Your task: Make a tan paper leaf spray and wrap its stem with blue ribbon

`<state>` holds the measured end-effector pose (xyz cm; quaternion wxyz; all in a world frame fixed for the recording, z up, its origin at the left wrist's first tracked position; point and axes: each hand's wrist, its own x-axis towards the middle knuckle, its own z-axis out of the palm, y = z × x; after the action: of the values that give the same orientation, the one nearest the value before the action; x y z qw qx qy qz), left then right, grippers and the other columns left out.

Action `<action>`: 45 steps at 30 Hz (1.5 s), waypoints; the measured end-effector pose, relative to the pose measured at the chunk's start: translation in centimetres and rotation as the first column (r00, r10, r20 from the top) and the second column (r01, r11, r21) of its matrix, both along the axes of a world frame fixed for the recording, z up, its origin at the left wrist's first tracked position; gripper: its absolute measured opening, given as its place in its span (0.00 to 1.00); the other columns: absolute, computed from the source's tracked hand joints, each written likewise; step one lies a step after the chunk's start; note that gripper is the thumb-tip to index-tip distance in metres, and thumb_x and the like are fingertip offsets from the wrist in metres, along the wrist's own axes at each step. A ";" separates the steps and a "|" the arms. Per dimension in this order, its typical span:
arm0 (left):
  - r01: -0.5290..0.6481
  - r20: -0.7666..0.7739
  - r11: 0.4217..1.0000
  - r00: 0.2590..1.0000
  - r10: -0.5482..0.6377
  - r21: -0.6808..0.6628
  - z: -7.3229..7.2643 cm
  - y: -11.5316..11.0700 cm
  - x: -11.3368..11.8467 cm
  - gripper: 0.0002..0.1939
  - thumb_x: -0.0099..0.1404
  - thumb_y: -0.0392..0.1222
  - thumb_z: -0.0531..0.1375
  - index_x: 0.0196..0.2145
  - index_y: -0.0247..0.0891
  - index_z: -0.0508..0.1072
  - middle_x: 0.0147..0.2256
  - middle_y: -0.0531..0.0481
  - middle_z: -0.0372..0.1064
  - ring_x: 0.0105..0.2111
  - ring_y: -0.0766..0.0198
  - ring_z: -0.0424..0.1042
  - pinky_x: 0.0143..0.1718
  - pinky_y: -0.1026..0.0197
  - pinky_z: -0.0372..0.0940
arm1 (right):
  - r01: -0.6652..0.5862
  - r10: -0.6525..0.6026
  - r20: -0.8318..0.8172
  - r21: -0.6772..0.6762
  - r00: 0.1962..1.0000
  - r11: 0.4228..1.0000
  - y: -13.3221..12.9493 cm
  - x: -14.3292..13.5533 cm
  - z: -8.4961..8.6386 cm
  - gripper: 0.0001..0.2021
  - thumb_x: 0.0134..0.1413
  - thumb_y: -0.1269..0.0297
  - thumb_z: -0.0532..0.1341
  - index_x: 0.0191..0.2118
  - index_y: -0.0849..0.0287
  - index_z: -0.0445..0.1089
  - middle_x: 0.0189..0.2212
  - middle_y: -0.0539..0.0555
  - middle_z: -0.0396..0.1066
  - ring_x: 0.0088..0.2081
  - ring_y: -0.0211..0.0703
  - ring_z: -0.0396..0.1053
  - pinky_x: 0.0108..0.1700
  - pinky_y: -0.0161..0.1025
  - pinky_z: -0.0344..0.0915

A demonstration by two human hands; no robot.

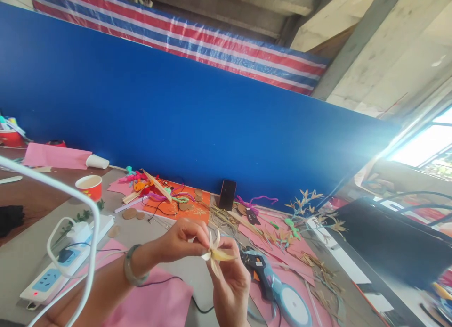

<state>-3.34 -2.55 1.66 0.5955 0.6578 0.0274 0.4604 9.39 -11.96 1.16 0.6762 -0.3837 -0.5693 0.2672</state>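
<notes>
A small pale-yellow flower with narrow pointed petals (pixel 216 255) is between my two hands above the table. My left hand (pixel 183 240), a bangle around its wrist, pinches the flower's left side between thumb and fingertips. My right hand (pixel 231 282) is closed around the flower from below and behind; its fingertips are partly hidden by the petals. Just right of my right hand lies a black glue gun (pixel 259 270), beside a roll of pale-blue tape (pixel 293 303). Pink paper (pixel 151 301) lies under my left forearm.
A white power strip (pixel 52 275) with plugs and a white cable (pixel 93 251) is at left. A paper cup (pixel 89 188) holds liquid. A phone (pixel 227 195) leans on the blue partition (pixel 197 119). Dried sprigs (pixel 310 209) and pipe cleaners (pixel 257 204) lie at the back right.
</notes>
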 end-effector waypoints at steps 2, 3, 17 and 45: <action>0.013 -0.002 1.000 1.000 -0.013 -0.001 -0.1 0.0 0.0 0.02 0.56 0.31 0.67 0.27 0.35 0.79 0.27 0.48 0.70 0.27 0.68 0.68 0.29 0.66 0.62 | -0.005 0.005 0.010 0.006 1.000 1.000 0.0 0.0 0.2 0.04 0.58 0.71 0.62 0.34 0.54 0.71 0.35 0.51 0.63 0.37 0.42 0.65 0.40 0.41 0.61; 0.018 -0.004 1.000 1.000 -0.018 -0.002 -0.1 0.0 -0.1 0.02 0.56 0.31 0.67 0.27 0.35 0.79 0.27 0.48 0.71 0.28 0.68 0.68 0.30 0.66 0.62 | -0.008 0.008 0.016 0.010 1.000 1.000 0.0 0.1 0.4 0.04 0.58 0.71 0.62 0.34 0.54 0.71 0.35 0.51 0.63 0.37 0.41 0.65 0.40 0.40 0.61; 0.022 -0.068 1.000 0.997 -0.020 0.021 -0.1 -0.1 -0.3 0.04 0.57 0.34 0.68 0.25 0.33 0.78 0.28 0.47 0.71 0.28 0.68 0.69 0.30 0.66 0.63 | -0.043 0.043 -0.009 -0.023 0.999 0.999 0.0 0.8 0.1 0.06 0.55 0.70 0.64 0.27 0.56 0.70 0.33 0.50 0.65 0.34 0.41 0.65 0.36 0.39 0.61; -0.035 -0.030 0.999 0.999 0.036 0.019 0.4 -0.3 -0.4 0.05 0.57 0.38 0.68 0.26 0.34 0.78 0.26 0.47 0.70 0.28 0.66 0.67 0.30 0.64 0.62 | -0.058 0.058 0.028 -0.021 0.998 0.998 0.7 0.6 1.0 0.07 0.56 0.66 0.63 0.28 0.57 0.69 0.30 0.51 0.65 0.33 0.42 0.66 0.35 0.39 0.63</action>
<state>-3.74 -2.82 2.07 0.5808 0.6695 0.0441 0.4610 10.01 -11.26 2.20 0.6560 -0.3777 -0.5870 0.2871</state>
